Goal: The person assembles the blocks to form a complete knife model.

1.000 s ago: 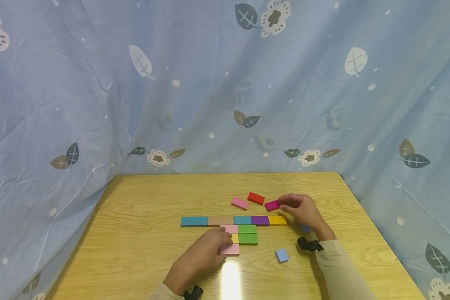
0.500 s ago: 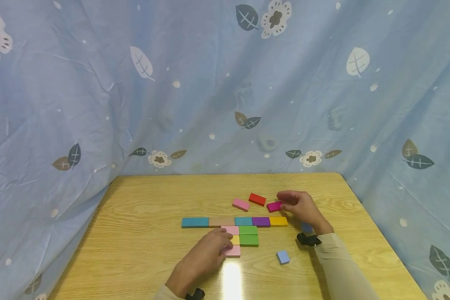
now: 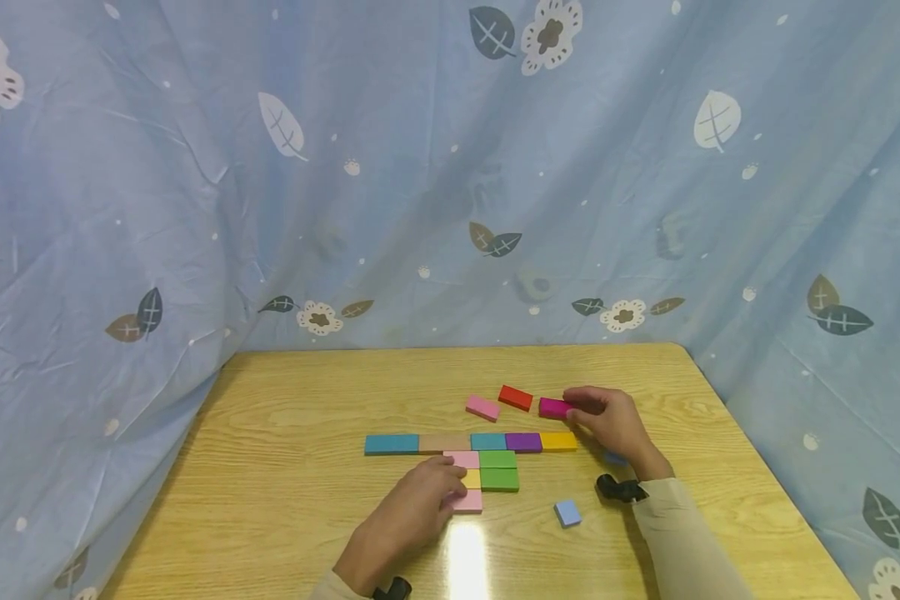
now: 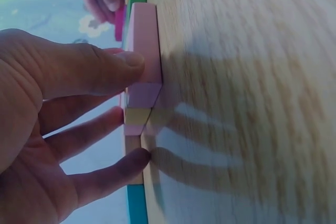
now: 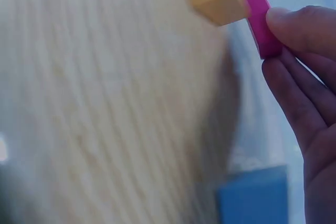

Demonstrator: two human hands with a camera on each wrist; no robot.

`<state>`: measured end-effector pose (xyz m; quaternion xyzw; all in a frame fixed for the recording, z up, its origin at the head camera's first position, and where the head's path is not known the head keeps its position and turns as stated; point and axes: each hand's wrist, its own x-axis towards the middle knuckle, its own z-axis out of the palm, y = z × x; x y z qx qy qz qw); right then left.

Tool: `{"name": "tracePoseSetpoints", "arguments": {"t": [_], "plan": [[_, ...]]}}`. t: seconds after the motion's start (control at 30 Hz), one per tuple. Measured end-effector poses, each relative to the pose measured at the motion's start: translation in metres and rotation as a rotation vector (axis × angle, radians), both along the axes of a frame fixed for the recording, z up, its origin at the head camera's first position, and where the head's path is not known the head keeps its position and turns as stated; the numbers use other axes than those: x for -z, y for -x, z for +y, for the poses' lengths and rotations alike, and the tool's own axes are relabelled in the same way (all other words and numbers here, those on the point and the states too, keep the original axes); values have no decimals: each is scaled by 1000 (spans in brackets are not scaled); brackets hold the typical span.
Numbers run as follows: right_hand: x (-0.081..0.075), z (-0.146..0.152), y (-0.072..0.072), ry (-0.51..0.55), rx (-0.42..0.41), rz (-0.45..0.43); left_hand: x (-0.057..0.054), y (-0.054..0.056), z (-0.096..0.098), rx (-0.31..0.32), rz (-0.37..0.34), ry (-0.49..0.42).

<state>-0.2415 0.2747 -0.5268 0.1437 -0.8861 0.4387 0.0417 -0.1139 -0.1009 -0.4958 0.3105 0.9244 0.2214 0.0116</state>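
My right hand (image 3: 611,421) pinches a magenta block (image 3: 553,408) that lies on the table behind the coloured row. In the right wrist view the thumb (image 5: 286,22) is against the magenta block's side, with fingers at its end. My left hand (image 3: 412,504) rests at the left side of a small cluster: pink blocks (image 3: 467,502), a yellow block (image 3: 473,478) partly hidden by fingers, and green blocks (image 3: 498,480). In the left wrist view its thumb touches the front pink block (image 4: 144,45), while the other fingers are spread and fairly straight.
Behind the cluster runs a row: long teal (image 3: 392,445), tan (image 3: 444,443), short teal (image 3: 487,442), purple (image 3: 523,442) and orange-yellow (image 3: 558,442) blocks. Loose pink (image 3: 483,407) and red (image 3: 515,397) blocks lie beyond. Blue blocks (image 3: 567,513) (image 3: 616,458) lie right, one partly under the right wrist.
The magenta block has turned clockwise and shifted slightly right under my right hand, which moved with it. My left hand stays in place at the cluster.
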Motion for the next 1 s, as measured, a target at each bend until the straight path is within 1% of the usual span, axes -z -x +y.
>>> {"name": "tracePoseSetpoints", "arguments": {"t": [0.17, 0.3, 0.43, 0.57, 0.73, 0.87, 1.0], "plan": [[-9, 8, -25, 42, 72, 39, 0, -1, 1, -10, 0, 16], [-15, 13, -50, 71, 123, 68, 0, -2, 2, -26, -25, 29], [-21, 18, -75, 70, 159, 89, -1, -2, 2, -42, -46, 25], [-24, 22, -96, 64, 154, 92, -1, -2, 2, -45, -50, 25], [-27, 18, -118, 79, 119, 88, -1, -2, 2, -33, -37, 41], [-26, 12, -129, 107, 90, 74, -1, -1, 3, -27, -31, 36], [-24, 4, -134, 117, 74, 86, -1, 0, 3, -31, -34, 20]]}}
